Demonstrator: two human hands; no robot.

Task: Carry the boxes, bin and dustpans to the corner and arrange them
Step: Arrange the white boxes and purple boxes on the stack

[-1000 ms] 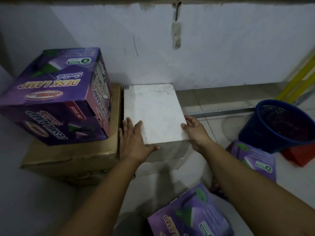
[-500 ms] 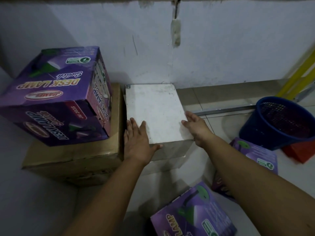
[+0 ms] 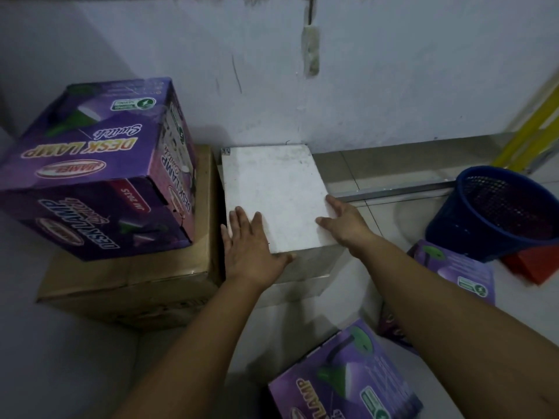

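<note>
A white box [image 3: 272, 189] stands on the floor against the wall, close beside a brown carton [image 3: 145, 276]. My left hand [image 3: 251, 249] lies flat on the box's near left corner, fingers straight. My right hand [image 3: 344, 222] rests with straight fingers against its right edge. A large purple desk lamp box [image 3: 90, 170] sits tilted on top of the brown carton. Two more purple desk lamp boxes lie on the floor, one at the bottom [image 3: 341, 379] and one at the right [image 3: 456, 270], partly behind my right arm. A blue mesh bin [image 3: 499, 213] leans at the right.
A red object [image 3: 532, 264] lies under the bin's near side. Yellow poles [image 3: 532, 128] lean on the wall at the far right. A metal strip [image 3: 393, 192] runs along the tiled floor behind the bin. The white wall closes the back and left.
The white box has slid a little toward the wall, and both hands have followed it forward. My right hand sits slightly higher on the box's right edge.
</note>
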